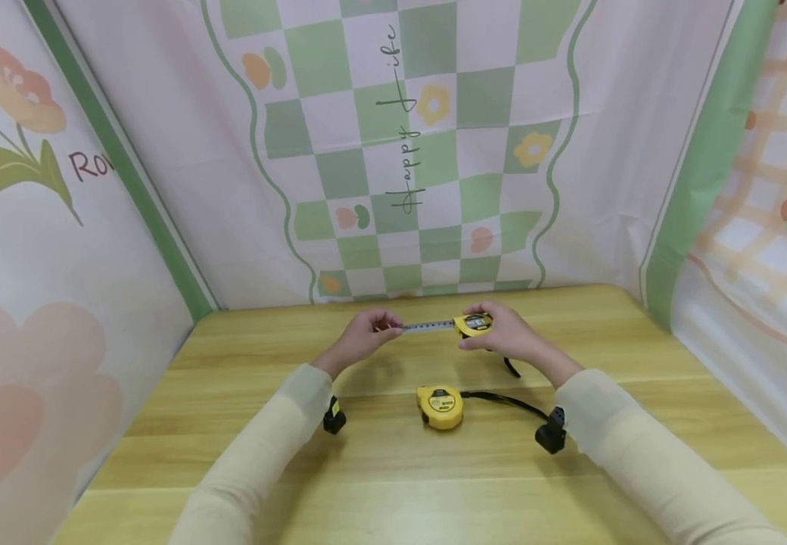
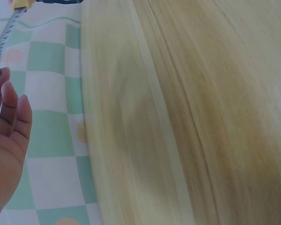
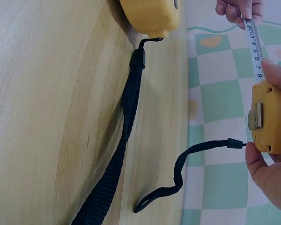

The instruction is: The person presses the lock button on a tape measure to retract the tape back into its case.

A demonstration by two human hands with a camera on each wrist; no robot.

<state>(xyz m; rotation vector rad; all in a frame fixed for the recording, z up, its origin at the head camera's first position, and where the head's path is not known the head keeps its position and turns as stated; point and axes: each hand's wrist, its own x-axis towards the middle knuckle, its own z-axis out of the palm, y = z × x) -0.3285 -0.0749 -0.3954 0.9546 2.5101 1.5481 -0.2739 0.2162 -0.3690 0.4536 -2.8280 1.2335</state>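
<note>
My right hand (image 1: pixel 508 331) grips a yellow tape measure (image 1: pixel 473 324) above the far part of the table. From its case a short length of silver blade (image 1: pixel 429 326) runs out to the left. My left hand (image 1: pixel 365 334) pinches the blade's end between thumb and fingers. Numbers up to about 8 show on the blade (image 3: pixel 255 51) in the right wrist view, and a black wrist strap (image 3: pixel 178 164) hangs from the held case. A second yellow tape measure (image 1: pixel 440 407) lies on the table nearer to me, between my forearms, its black strap (image 1: pixel 505 400) stretching right.
The wooden table (image 1: pixel 380 484) ends at a curtain (image 1: pixel 393 151) with green checks, and more printed curtains stand at left (image 1: pixel 60 303) and right (image 1: pixel 761 250). Small black cameras (image 1: pixel 334 416) are worn at both wrists.
</note>
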